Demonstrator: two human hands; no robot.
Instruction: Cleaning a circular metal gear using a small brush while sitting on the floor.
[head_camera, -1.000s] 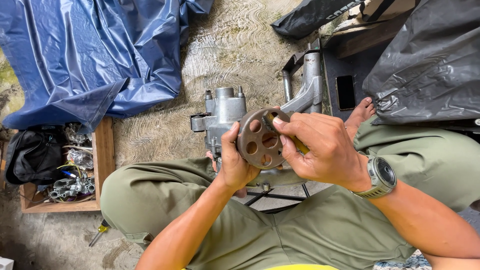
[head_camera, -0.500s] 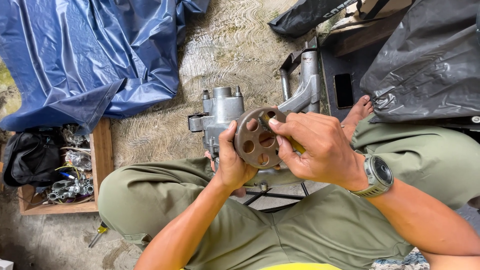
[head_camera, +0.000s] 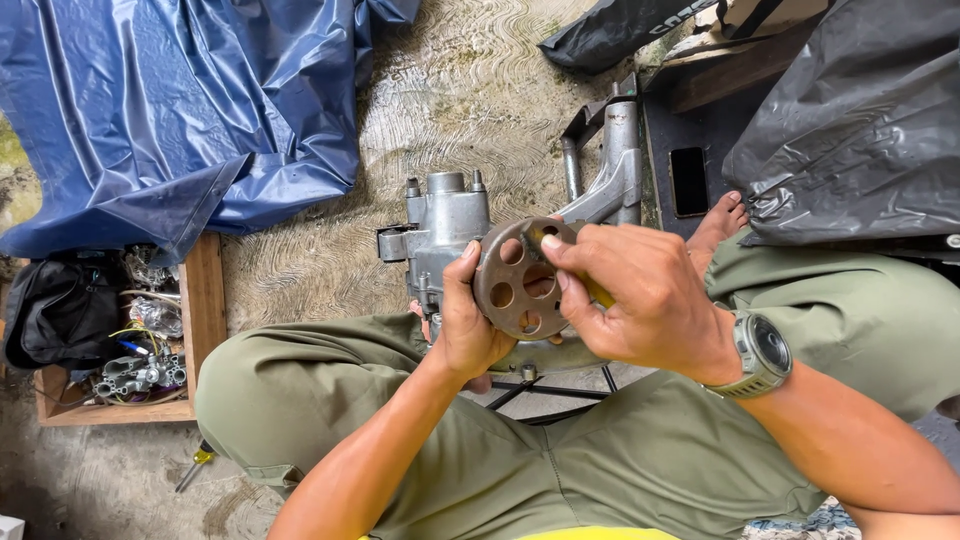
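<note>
the left hand (head_camera: 468, 335) clamps the near left rim of a round perforated metal disc (head_camera: 518, 280), thumb up its edge. the right hand (head_camera: 645, 295) pinches closed on a thin yellow-handled tool (head_camera: 598, 293), its tip in one of the disc's holes. this looks like working at the disc's holes; the next move calls for a steady disc and small tool strokes. just beyond sits the grey engine casing (head_camera: 445, 225). legs hem the near side; bare concrete floor (head_camera: 450, 90) lies open far.
</note>
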